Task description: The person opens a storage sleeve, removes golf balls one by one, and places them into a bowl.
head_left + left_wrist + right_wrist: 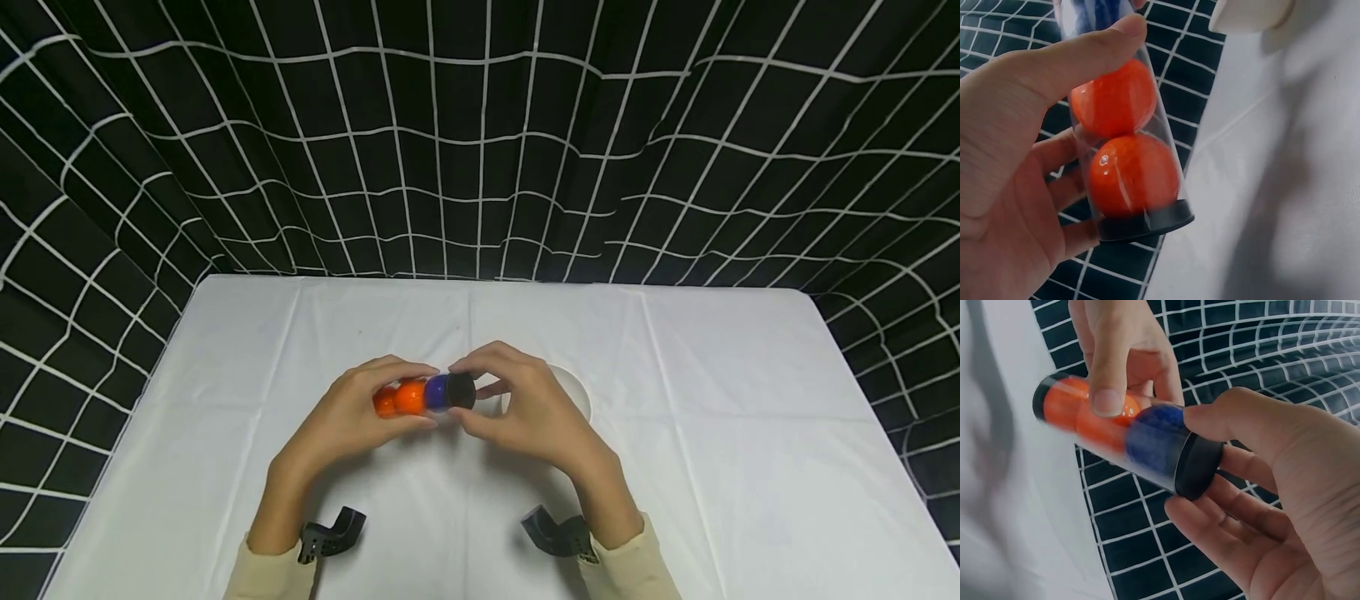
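Observation:
A clear plastic tube (pixel 1166 478) with a black cap at each end holds two orange balls (pixel 1135 174) and a blue ball (pixel 1157 434). My left hand (pixel 348 412) grips the tube around the orange balls, its thumb across the side. At the blue end, the fingers and thumb of my right hand (pixel 525 408) pinch around the black cap (pixel 461 391). That cap is on the tube, and the other black cap (pixel 1147 222) closes the orange end. The tube is held on its side above the table, the blue end toward the right hand.
A round white dish (pixel 576 387) sits on the table behind my right hand, partly hidden by it. White cloth covers the table (pixel 750 458). Black curtain with a white grid (pixel 457 167) stands behind and at both sides. Black mounts (pixel 333 533) are on both wrists.

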The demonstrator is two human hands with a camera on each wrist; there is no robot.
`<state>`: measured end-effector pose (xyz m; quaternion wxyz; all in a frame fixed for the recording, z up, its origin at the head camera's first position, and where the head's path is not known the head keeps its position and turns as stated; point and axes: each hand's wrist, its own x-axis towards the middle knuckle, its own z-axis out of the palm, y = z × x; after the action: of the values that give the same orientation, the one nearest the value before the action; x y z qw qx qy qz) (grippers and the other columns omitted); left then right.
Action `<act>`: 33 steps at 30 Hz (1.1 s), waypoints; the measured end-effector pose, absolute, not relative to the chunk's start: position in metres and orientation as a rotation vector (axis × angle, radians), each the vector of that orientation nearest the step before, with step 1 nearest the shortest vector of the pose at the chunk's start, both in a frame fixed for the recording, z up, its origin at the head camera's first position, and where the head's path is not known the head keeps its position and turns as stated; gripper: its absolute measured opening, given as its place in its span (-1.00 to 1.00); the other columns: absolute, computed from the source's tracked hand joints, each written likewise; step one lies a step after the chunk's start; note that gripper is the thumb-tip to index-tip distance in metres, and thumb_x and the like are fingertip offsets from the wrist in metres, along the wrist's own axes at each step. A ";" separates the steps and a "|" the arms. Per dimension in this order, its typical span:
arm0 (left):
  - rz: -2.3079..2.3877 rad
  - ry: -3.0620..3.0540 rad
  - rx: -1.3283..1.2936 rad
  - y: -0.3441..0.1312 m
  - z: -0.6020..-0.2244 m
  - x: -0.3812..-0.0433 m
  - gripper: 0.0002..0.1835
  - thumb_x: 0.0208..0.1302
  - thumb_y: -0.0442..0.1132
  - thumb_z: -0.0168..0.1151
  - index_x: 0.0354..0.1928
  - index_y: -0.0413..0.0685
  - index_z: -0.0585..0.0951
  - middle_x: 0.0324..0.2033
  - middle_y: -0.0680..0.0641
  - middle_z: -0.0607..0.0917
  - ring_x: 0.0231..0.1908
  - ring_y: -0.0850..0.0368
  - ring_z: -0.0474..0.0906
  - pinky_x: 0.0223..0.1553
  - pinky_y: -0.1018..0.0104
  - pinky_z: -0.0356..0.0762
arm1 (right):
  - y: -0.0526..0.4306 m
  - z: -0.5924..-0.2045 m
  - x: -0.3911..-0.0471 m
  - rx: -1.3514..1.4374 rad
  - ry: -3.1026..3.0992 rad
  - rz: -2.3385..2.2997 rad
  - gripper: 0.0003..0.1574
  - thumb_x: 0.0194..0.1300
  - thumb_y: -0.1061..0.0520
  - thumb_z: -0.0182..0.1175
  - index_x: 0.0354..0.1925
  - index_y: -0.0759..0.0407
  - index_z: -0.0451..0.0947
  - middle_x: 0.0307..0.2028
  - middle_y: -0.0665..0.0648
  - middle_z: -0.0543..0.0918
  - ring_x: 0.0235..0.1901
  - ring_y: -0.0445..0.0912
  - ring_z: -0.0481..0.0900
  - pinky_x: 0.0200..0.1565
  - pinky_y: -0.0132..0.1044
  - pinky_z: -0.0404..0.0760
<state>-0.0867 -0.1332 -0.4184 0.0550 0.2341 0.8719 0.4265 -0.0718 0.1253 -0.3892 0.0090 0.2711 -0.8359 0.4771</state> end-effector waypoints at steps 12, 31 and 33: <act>1.146 2.749 0.676 -0.133 -0.418 -0.086 -0.51 0.11 0.14 0.64 0.11 0.45 0.72 0.02 0.31 0.75 -0.05 0.33 0.66 0.06 0.26 0.67 | 0.127 -0.392 -0.075 0.816 -2.597 1.527 -0.52 0.10 0.24 0.56 0.03 0.07 0.74 -0.05 0.01 0.77 -0.03 -0.14 0.76 -0.07 -0.24 0.83; 1.073 2.833 0.813 -0.141 -0.409 -0.081 -0.44 0.06 -0.07 0.70 0.17 0.28 0.78 0.01 0.19 0.84 -0.04 0.25 0.75 0.03 0.18 0.69 | 0.132 -0.387 -0.070 0.903 -2.568 1.574 -0.47 0.07 0.32 0.55 0.06 0.14 0.77 -0.07 0.06 0.79 -0.06 -0.12 0.79 -0.02 -0.22 0.82; 1.076 2.841 0.820 -0.141 -0.408 -0.080 -0.44 0.06 -0.08 0.70 0.17 0.27 0.78 0.02 0.18 0.84 -0.03 0.24 0.75 0.04 0.17 0.69 | 0.132 -0.386 -0.070 0.913 -2.563 1.563 -0.47 0.08 0.31 0.55 0.07 0.13 0.77 -0.06 0.05 0.79 -0.06 -0.13 0.79 -0.02 -0.23 0.82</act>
<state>-0.0804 -0.1410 -0.4083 -0.0024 0.2605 0.9028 0.3421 -0.0698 0.1323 -0.3863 0.0019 0.2910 -0.8167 0.4982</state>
